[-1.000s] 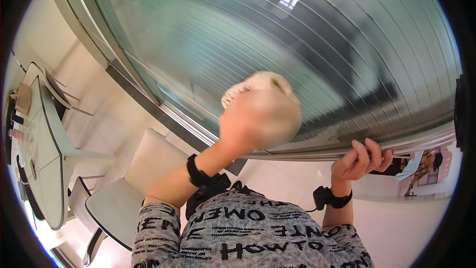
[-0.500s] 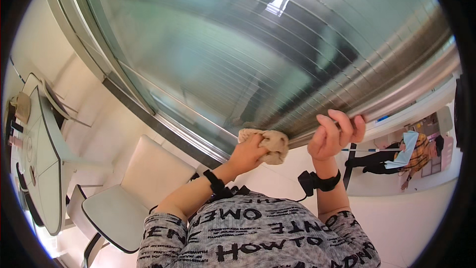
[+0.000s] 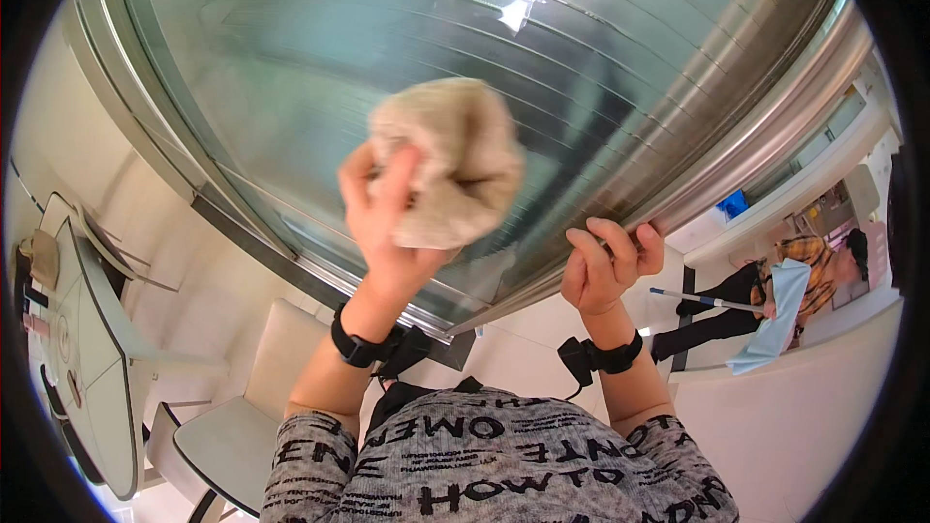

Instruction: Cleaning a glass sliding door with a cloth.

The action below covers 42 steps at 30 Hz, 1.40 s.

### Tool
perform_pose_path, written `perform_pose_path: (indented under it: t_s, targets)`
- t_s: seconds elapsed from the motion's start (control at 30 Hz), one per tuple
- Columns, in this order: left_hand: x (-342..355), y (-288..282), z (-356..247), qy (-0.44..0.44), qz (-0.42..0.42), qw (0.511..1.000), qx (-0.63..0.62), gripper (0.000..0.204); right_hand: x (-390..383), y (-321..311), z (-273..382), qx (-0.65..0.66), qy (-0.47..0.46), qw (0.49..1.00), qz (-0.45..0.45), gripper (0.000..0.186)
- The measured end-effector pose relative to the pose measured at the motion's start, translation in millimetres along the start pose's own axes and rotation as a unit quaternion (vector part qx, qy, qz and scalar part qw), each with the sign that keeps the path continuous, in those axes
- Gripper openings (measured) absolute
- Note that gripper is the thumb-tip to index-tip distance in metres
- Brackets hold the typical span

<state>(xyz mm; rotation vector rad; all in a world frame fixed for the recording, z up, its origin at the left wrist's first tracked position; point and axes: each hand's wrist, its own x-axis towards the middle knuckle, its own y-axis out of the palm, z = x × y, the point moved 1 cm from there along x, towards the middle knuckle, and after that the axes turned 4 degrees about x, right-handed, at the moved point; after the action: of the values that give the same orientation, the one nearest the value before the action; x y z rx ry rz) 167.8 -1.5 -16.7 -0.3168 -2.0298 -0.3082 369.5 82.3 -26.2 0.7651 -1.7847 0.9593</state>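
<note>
A large glass pane [image 3: 320,87] in a metal frame [image 3: 775,126] fills most of the view, bright with light and reflecting thin horizontal lines. Pale floor tiles [image 3: 242,271] lie below it. A white chair [image 3: 232,426] stands at lower left, next to a light table [image 3: 92,358]. At right, another person [image 3: 775,281] stands by a white counter [image 3: 804,184].

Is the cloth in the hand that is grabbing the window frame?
No, the left hand holds the cloth up on the glass, while the right hand grips the frame with no cloth.
</note>
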Motion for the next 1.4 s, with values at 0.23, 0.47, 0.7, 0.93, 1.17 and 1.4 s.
perform_pose_path:
  t_s: [0.23, 0.47, 0.7, 0.93, 1.17, 1.4]
  targets:
    - [-55, 42, 8, 0.168, 0.202, 0.964, 0.049, 0.027, -5, 4, -19, -0.013, 0.02, 1.0, 0.013, 0.012]
    - [-133, 29, 36, 0.045, 0.411, 0.91, -0.013, 0.029, -30, 8, -41, 0.004, 0.027, 1.0, -0.008, 0.014]
    - [13, 48, -31, 0.014, 0.1, 0.992, -0.071, 0.041, -49, 14, -51, 0.107, 0.036, 0.99, -0.086, 0.021]
    - [31, 117, -76, 0.324, 0.131, 0.936, -0.032, 0.032, -66, 14, -44, 0.125, 0.02, 0.992, -0.001, 0.042]
    - [-45, 65, -27, 0.295, 0.296, 0.908, -0.032, 0.029, -91, 24, -24, 0.074, 0.099, 0.99, -0.063, 0.046]
    - [3, 50, -37, 0.243, 0.266, 0.933, -0.016, 0.038, -111, 6, -28, 0.032, 0.029, 0.999, 0.028, 0.019]
